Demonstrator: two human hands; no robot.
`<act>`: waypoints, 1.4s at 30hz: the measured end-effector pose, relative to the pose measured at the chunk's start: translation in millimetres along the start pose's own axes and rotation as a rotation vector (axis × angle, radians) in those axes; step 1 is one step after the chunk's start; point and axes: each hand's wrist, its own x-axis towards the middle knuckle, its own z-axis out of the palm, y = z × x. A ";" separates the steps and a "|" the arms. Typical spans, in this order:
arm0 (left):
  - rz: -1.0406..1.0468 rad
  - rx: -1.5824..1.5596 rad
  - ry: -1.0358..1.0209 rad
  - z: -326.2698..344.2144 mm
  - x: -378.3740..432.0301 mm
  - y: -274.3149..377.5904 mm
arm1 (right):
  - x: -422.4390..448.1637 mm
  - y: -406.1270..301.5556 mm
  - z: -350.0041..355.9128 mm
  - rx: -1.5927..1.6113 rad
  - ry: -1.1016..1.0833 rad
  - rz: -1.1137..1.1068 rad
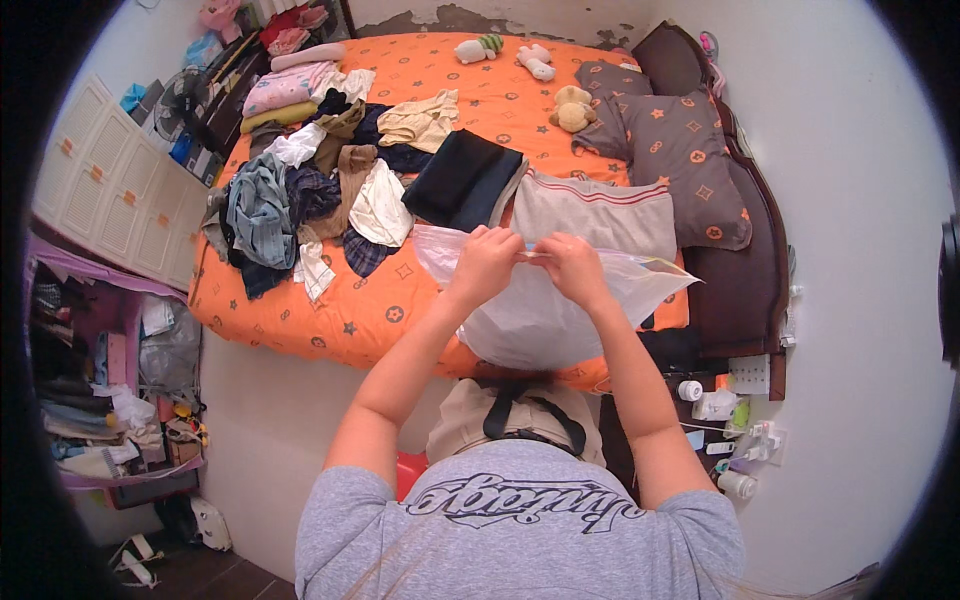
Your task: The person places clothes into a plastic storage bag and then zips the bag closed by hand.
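Both my hands meet at the top edge of a translucent white plastic bag [536, 330] over the near side of the bed. My left hand [487, 262] pinches the rim from the left, and my right hand [570, 262] pinches it just beside. The bag hangs below the hands and spreads out to both sides. Right behind it lie grey trousers or shorts with red stripes [600, 206], laid flat, and a folded dark garment [465, 180]. Further left is a loose heap of clothes, with a blue denim garment [261, 210] and a white garment with small prints [381, 202].
An orange patterned bedsheet [375, 307] covers the bed. Grey pillows [682, 165] lean by the dark headboard [739, 225] on the right; plush toys [574, 109] lie near them. Folded pink bedding [289, 90] is at the back left. Bottles and chargers [739, 480] stand at the lower right.
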 end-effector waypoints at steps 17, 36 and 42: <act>-0.032 -0.026 -0.065 -43.6 -7.4 -20.0 | -7.5 -14.4 -19.9 0.030 0.120 -0.032; 0.008 0.037 0.055 -37.4 -5.9 -9.5 | 2.8 -18.5 2.7 0.130 0.111 0.011; -0.001 0.023 0.001 -41.7 -5.1 -10.2 | -7.1 -1.7 -23.9 0.118 -0.007 -0.024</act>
